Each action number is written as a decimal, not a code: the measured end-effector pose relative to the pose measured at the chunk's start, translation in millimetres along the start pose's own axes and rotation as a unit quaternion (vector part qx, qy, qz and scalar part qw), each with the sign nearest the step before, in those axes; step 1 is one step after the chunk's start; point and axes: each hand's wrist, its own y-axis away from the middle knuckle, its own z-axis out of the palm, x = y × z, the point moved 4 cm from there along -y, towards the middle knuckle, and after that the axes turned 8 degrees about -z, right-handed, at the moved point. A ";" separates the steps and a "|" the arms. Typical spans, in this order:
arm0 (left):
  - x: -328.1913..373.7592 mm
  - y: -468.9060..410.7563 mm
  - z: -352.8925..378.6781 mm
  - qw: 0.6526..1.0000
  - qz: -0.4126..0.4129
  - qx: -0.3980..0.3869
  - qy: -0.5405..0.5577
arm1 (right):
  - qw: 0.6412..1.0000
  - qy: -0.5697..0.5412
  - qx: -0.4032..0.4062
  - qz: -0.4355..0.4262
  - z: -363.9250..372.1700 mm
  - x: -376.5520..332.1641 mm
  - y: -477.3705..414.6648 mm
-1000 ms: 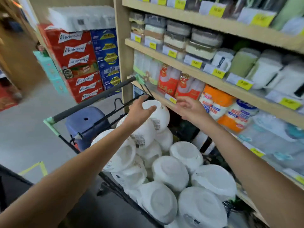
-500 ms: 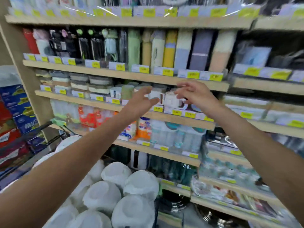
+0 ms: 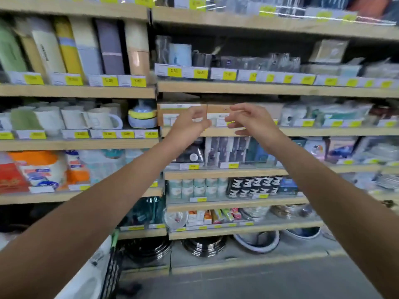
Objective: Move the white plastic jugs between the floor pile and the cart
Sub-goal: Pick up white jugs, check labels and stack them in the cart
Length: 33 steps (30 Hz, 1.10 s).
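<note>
**While both hands hang empty, the jugs sit low in the cart**

As the arms stretch out at shelf height, the left hand point(image 3: 190, 124) and right hand point(image 3: 252, 119) hover near each other, fingers loosely curled and gripping nothing. Down at the bottom left, a white jug point(image 3: 84, 283) lies inside the black mesh cart point(image 3: 111, 275), which stands just beside the wooden shelves point(image 3: 216, 88). Mugs point(image 3: 101, 119) line one shelf to the left.

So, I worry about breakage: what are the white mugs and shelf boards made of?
White mugs: likely glazed ceramic, smooth pale walls, thick loop handle. Shelf boards: matte pale wood or wood-look laminate, faint grain; blur leaves it open.
</note>
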 end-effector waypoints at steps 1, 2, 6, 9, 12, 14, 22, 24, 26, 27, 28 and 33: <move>3.6 -2.2 20.3 1.000 0.001 -0.020 0.000 | 1.000 -0.001 0.015 0.004 -19.1 7.5 3.6; 6.7 -4.3 39.7 0.999 0.002 -0.038 -0.001 | 0.999 -0.001 0.032 0.007 -37.0 14.9 7.0; 17.8 -20.4 119.5 0.995 0.014 -0.103 -0.003 | 0.994 0.008 0.099 0.035 -106.0 52.7 22.9; 18.8 -32.8 189.1 0.990 0.002 -0.141 0.004 | 0.989 0.021 0.134 0.060 -157.9 87.3 35.6; 16.8 -47.9 270.4 0.980 -0.009 -0.198 0.011 | 0.981 0.039 0.166 0.094 -218.0 126.6 49.9; 20.6 -59.0 327.3 0.971 -0.012 -0.239 0.011 | 0.974 0.043 0.189 0.117 -260.7 154.3 58.8; 56.8 -93.8 545.4 0.914 -0.010 -0.404 0.013 | 0.926 0.089 0.284 0.232 -428.0 258.5 77.0; 63.3 -99.8 591.4 0.905 -0.002 -0.426 0.008 | 0.913 0.091 0.307 0.251 -460.5 280.6 83.7; 68.5 -103.7 637.8 0.893 0.006 -0.451 0.005 | 0.901 0.093 0.326 0.270 -490.7 300.3 93.4; 70.4 -102.3 658.2 0.886 0.006 -0.465 -0.002 | 0.894 0.097 0.333 0.282 -504.3 308.7 100.0; 72.9 -99.5 677.3 0.879 0.003 -0.477 -0.008 | 0.887 0.101 0.342 0.294 -518.0 316.3 107.4; 89.6 -77.1 770.1 0.845 -0.008 -0.535 -0.015 | 0.856 0.097 0.395 0.320 -586.0 345.9 142.0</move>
